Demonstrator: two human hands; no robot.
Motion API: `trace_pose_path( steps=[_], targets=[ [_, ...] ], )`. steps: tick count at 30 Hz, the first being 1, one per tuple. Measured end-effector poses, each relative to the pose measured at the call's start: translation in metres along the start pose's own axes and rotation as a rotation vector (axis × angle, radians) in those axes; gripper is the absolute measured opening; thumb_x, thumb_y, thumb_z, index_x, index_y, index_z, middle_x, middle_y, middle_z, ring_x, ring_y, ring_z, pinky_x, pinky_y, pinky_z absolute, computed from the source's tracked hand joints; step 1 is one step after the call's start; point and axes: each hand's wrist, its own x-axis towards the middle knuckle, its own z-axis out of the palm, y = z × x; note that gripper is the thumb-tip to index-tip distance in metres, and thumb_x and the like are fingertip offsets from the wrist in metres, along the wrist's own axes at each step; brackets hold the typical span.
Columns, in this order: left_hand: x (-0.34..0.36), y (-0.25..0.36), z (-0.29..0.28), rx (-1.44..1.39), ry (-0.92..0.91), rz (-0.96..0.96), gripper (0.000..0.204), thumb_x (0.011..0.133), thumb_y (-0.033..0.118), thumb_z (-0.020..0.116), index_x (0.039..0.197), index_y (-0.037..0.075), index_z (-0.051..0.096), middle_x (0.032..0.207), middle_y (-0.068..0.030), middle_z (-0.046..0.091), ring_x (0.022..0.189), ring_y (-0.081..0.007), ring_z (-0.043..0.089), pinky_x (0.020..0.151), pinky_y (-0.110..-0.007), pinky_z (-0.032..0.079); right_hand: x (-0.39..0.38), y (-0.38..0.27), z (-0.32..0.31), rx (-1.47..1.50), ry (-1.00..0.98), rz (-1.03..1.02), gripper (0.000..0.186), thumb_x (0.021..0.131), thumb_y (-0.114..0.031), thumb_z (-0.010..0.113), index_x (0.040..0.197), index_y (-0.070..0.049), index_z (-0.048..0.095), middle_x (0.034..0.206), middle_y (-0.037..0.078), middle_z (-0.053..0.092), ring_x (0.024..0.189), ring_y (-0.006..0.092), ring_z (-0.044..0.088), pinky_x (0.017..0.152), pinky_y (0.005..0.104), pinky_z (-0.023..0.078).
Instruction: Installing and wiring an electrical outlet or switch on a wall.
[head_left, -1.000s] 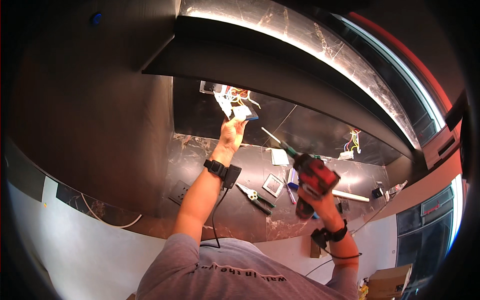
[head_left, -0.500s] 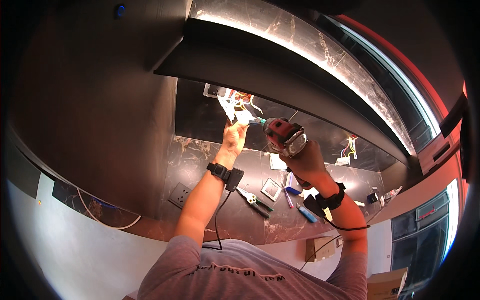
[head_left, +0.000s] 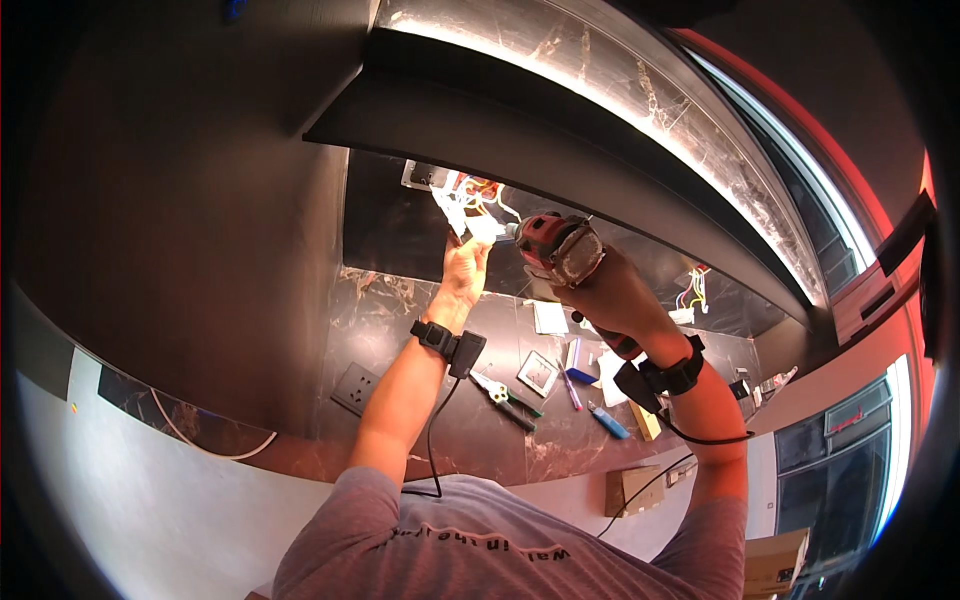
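My left hand (head_left: 465, 270) is raised to the dark wall, its fingers closed on a bright white fitting (head_left: 483, 229), likely the back of a socket. White and yellow wires (head_left: 478, 190) run from it to a red opening in the wall. A red and black cordless drill (head_left: 545, 243) is gripped in my right hand (head_left: 625, 295). Its nose points left at the fitting, close to my left fingertips; glare hides whether the bit touches. Beside the wires, a grey plate (head_left: 417, 175) sits on the wall.
Pliers (head_left: 505, 400), a white-framed plate (head_left: 538, 373), a grey socket plate (head_left: 354, 388), a blue-handled tool (head_left: 609, 421) and a blue box (head_left: 582, 360) lie on the dark marble counter. More loose wires (head_left: 693, 290) hang at the right. A dark shelf (head_left: 560, 170) juts out above my hands.
The drill has moved left and slightly up, its nose now nearer the white fitting. My left hand keeps its hold, and the whole view has shifted slightly.
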Motion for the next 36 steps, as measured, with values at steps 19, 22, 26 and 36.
trace_pose_path(
  steps=[19,22,26,36],
  targets=[
    [-0.047,0.063,-0.041,2.025,0.078,-0.206,0.1,0.067,0.064,0.075,0.132,-0.009,0.05,0.13,-0.0309,0.052,0.122,-0.0404,0.053,0.102,-0.046,0.044,-0.169,0.085,0.098,0.474,-0.063,0.13,0.056,0.074,-0.017,0.082,0.123,-0.01,0.056,0.107,0.015,0.068,0.099,0.0256,0.068,0.084,0.0354,0.052],
    [-0.057,0.088,-0.06,2.465,0.126,-0.381,0.103,0.062,0.064,0.078,0.133,-0.006,0.052,0.142,-0.0266,0.045,0.139,-0.0364,0.035,0.113,-0.047,0.027,-0.181,0.057,0.134,0.474,-0.258,0.343,0.062,0.072,-0.018,0.083,0.126,-0.01,0.053,0.113,0.018,0.066,0.106,0.0343,0.065,0.089,0.0413,0.051],
    [-0.069,0.1,-0.095,2.679,0.101,-0.505,0.11,0.06,0.072,0.076,0.135,-0.005,0.052,0.143,-0.0231,0.045,0.139,-0.0341,0.035,0.112,-0.042,0.025,-0.197,0.06,0.199,0.137,-0.091,0.048,0.058,0.073,-0.017,0.077,0.126,-0.008,0.053,0.105,0.014,0.064,0.097,0.0343,0.061,0.084,0.0423,0.047],
    [-0.057,0.111,-0.054,1.8,0.055,0.043,0.096,0.085,0.063,0.064,0.145,-0.006,0.036,0.141,-0.0315,0.044,0.134,-0.0443,0.04,0.109,-0.052,0.035,-0.203,0.078,0.253,-0.132,-0.073,-0.025,0.058,0.07,-0.004,0.065,0.126,-0.005,0.05,0.099,0.013,0.057,0.091,0.0306,0.055,0.079,0.0414,0.042]
  ],
)
